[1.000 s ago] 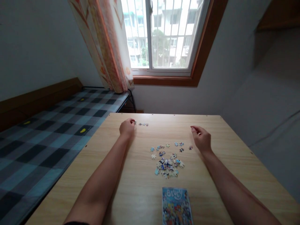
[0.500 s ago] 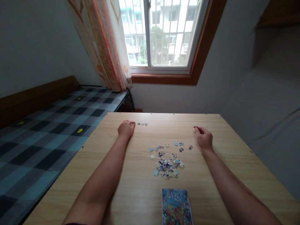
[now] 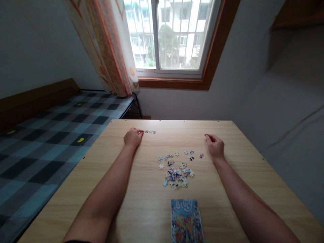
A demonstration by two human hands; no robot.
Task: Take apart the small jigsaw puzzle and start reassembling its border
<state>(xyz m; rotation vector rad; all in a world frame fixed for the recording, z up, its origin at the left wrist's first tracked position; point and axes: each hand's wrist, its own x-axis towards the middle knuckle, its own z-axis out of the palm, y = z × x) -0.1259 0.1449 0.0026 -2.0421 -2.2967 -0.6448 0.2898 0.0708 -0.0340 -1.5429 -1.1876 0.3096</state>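
At the far left of the table, my left hand (image 3: 133, 137) is closed in a pinch, its fingertips at the left end of a short row of puzzle pieces (image 3: 151, 132). The piece at the fingertips is mostly covered. My right hand (image 3: 215, 145) rests at the far right, thumb and fingers pressed together; whatever they may hold is too small or hidden to make out. Between the arms lies a heap of loose puzzle pieces (image 3: 177, 177), some face up and some showing pale backs. Several single pieces are spread behind it, with one puzzle piece (image 3: 201, 156) nearest my right hand.
A colourful box (image 3: 187, 221) marked "Bluey" lies at the near side of the wooden table (image 3: 144, 209). To the left stands a bed (image 3: 58, 135) with a checked cover. A curtain (image 3: 108, 50) and a barred window (image 3: 177, 37) are beyond the table.
The whole view has shifted slightly, moving everything a little left and up. My left fingertips now sit closer to the row of pieces. My right hand stays pinched in about the same place.
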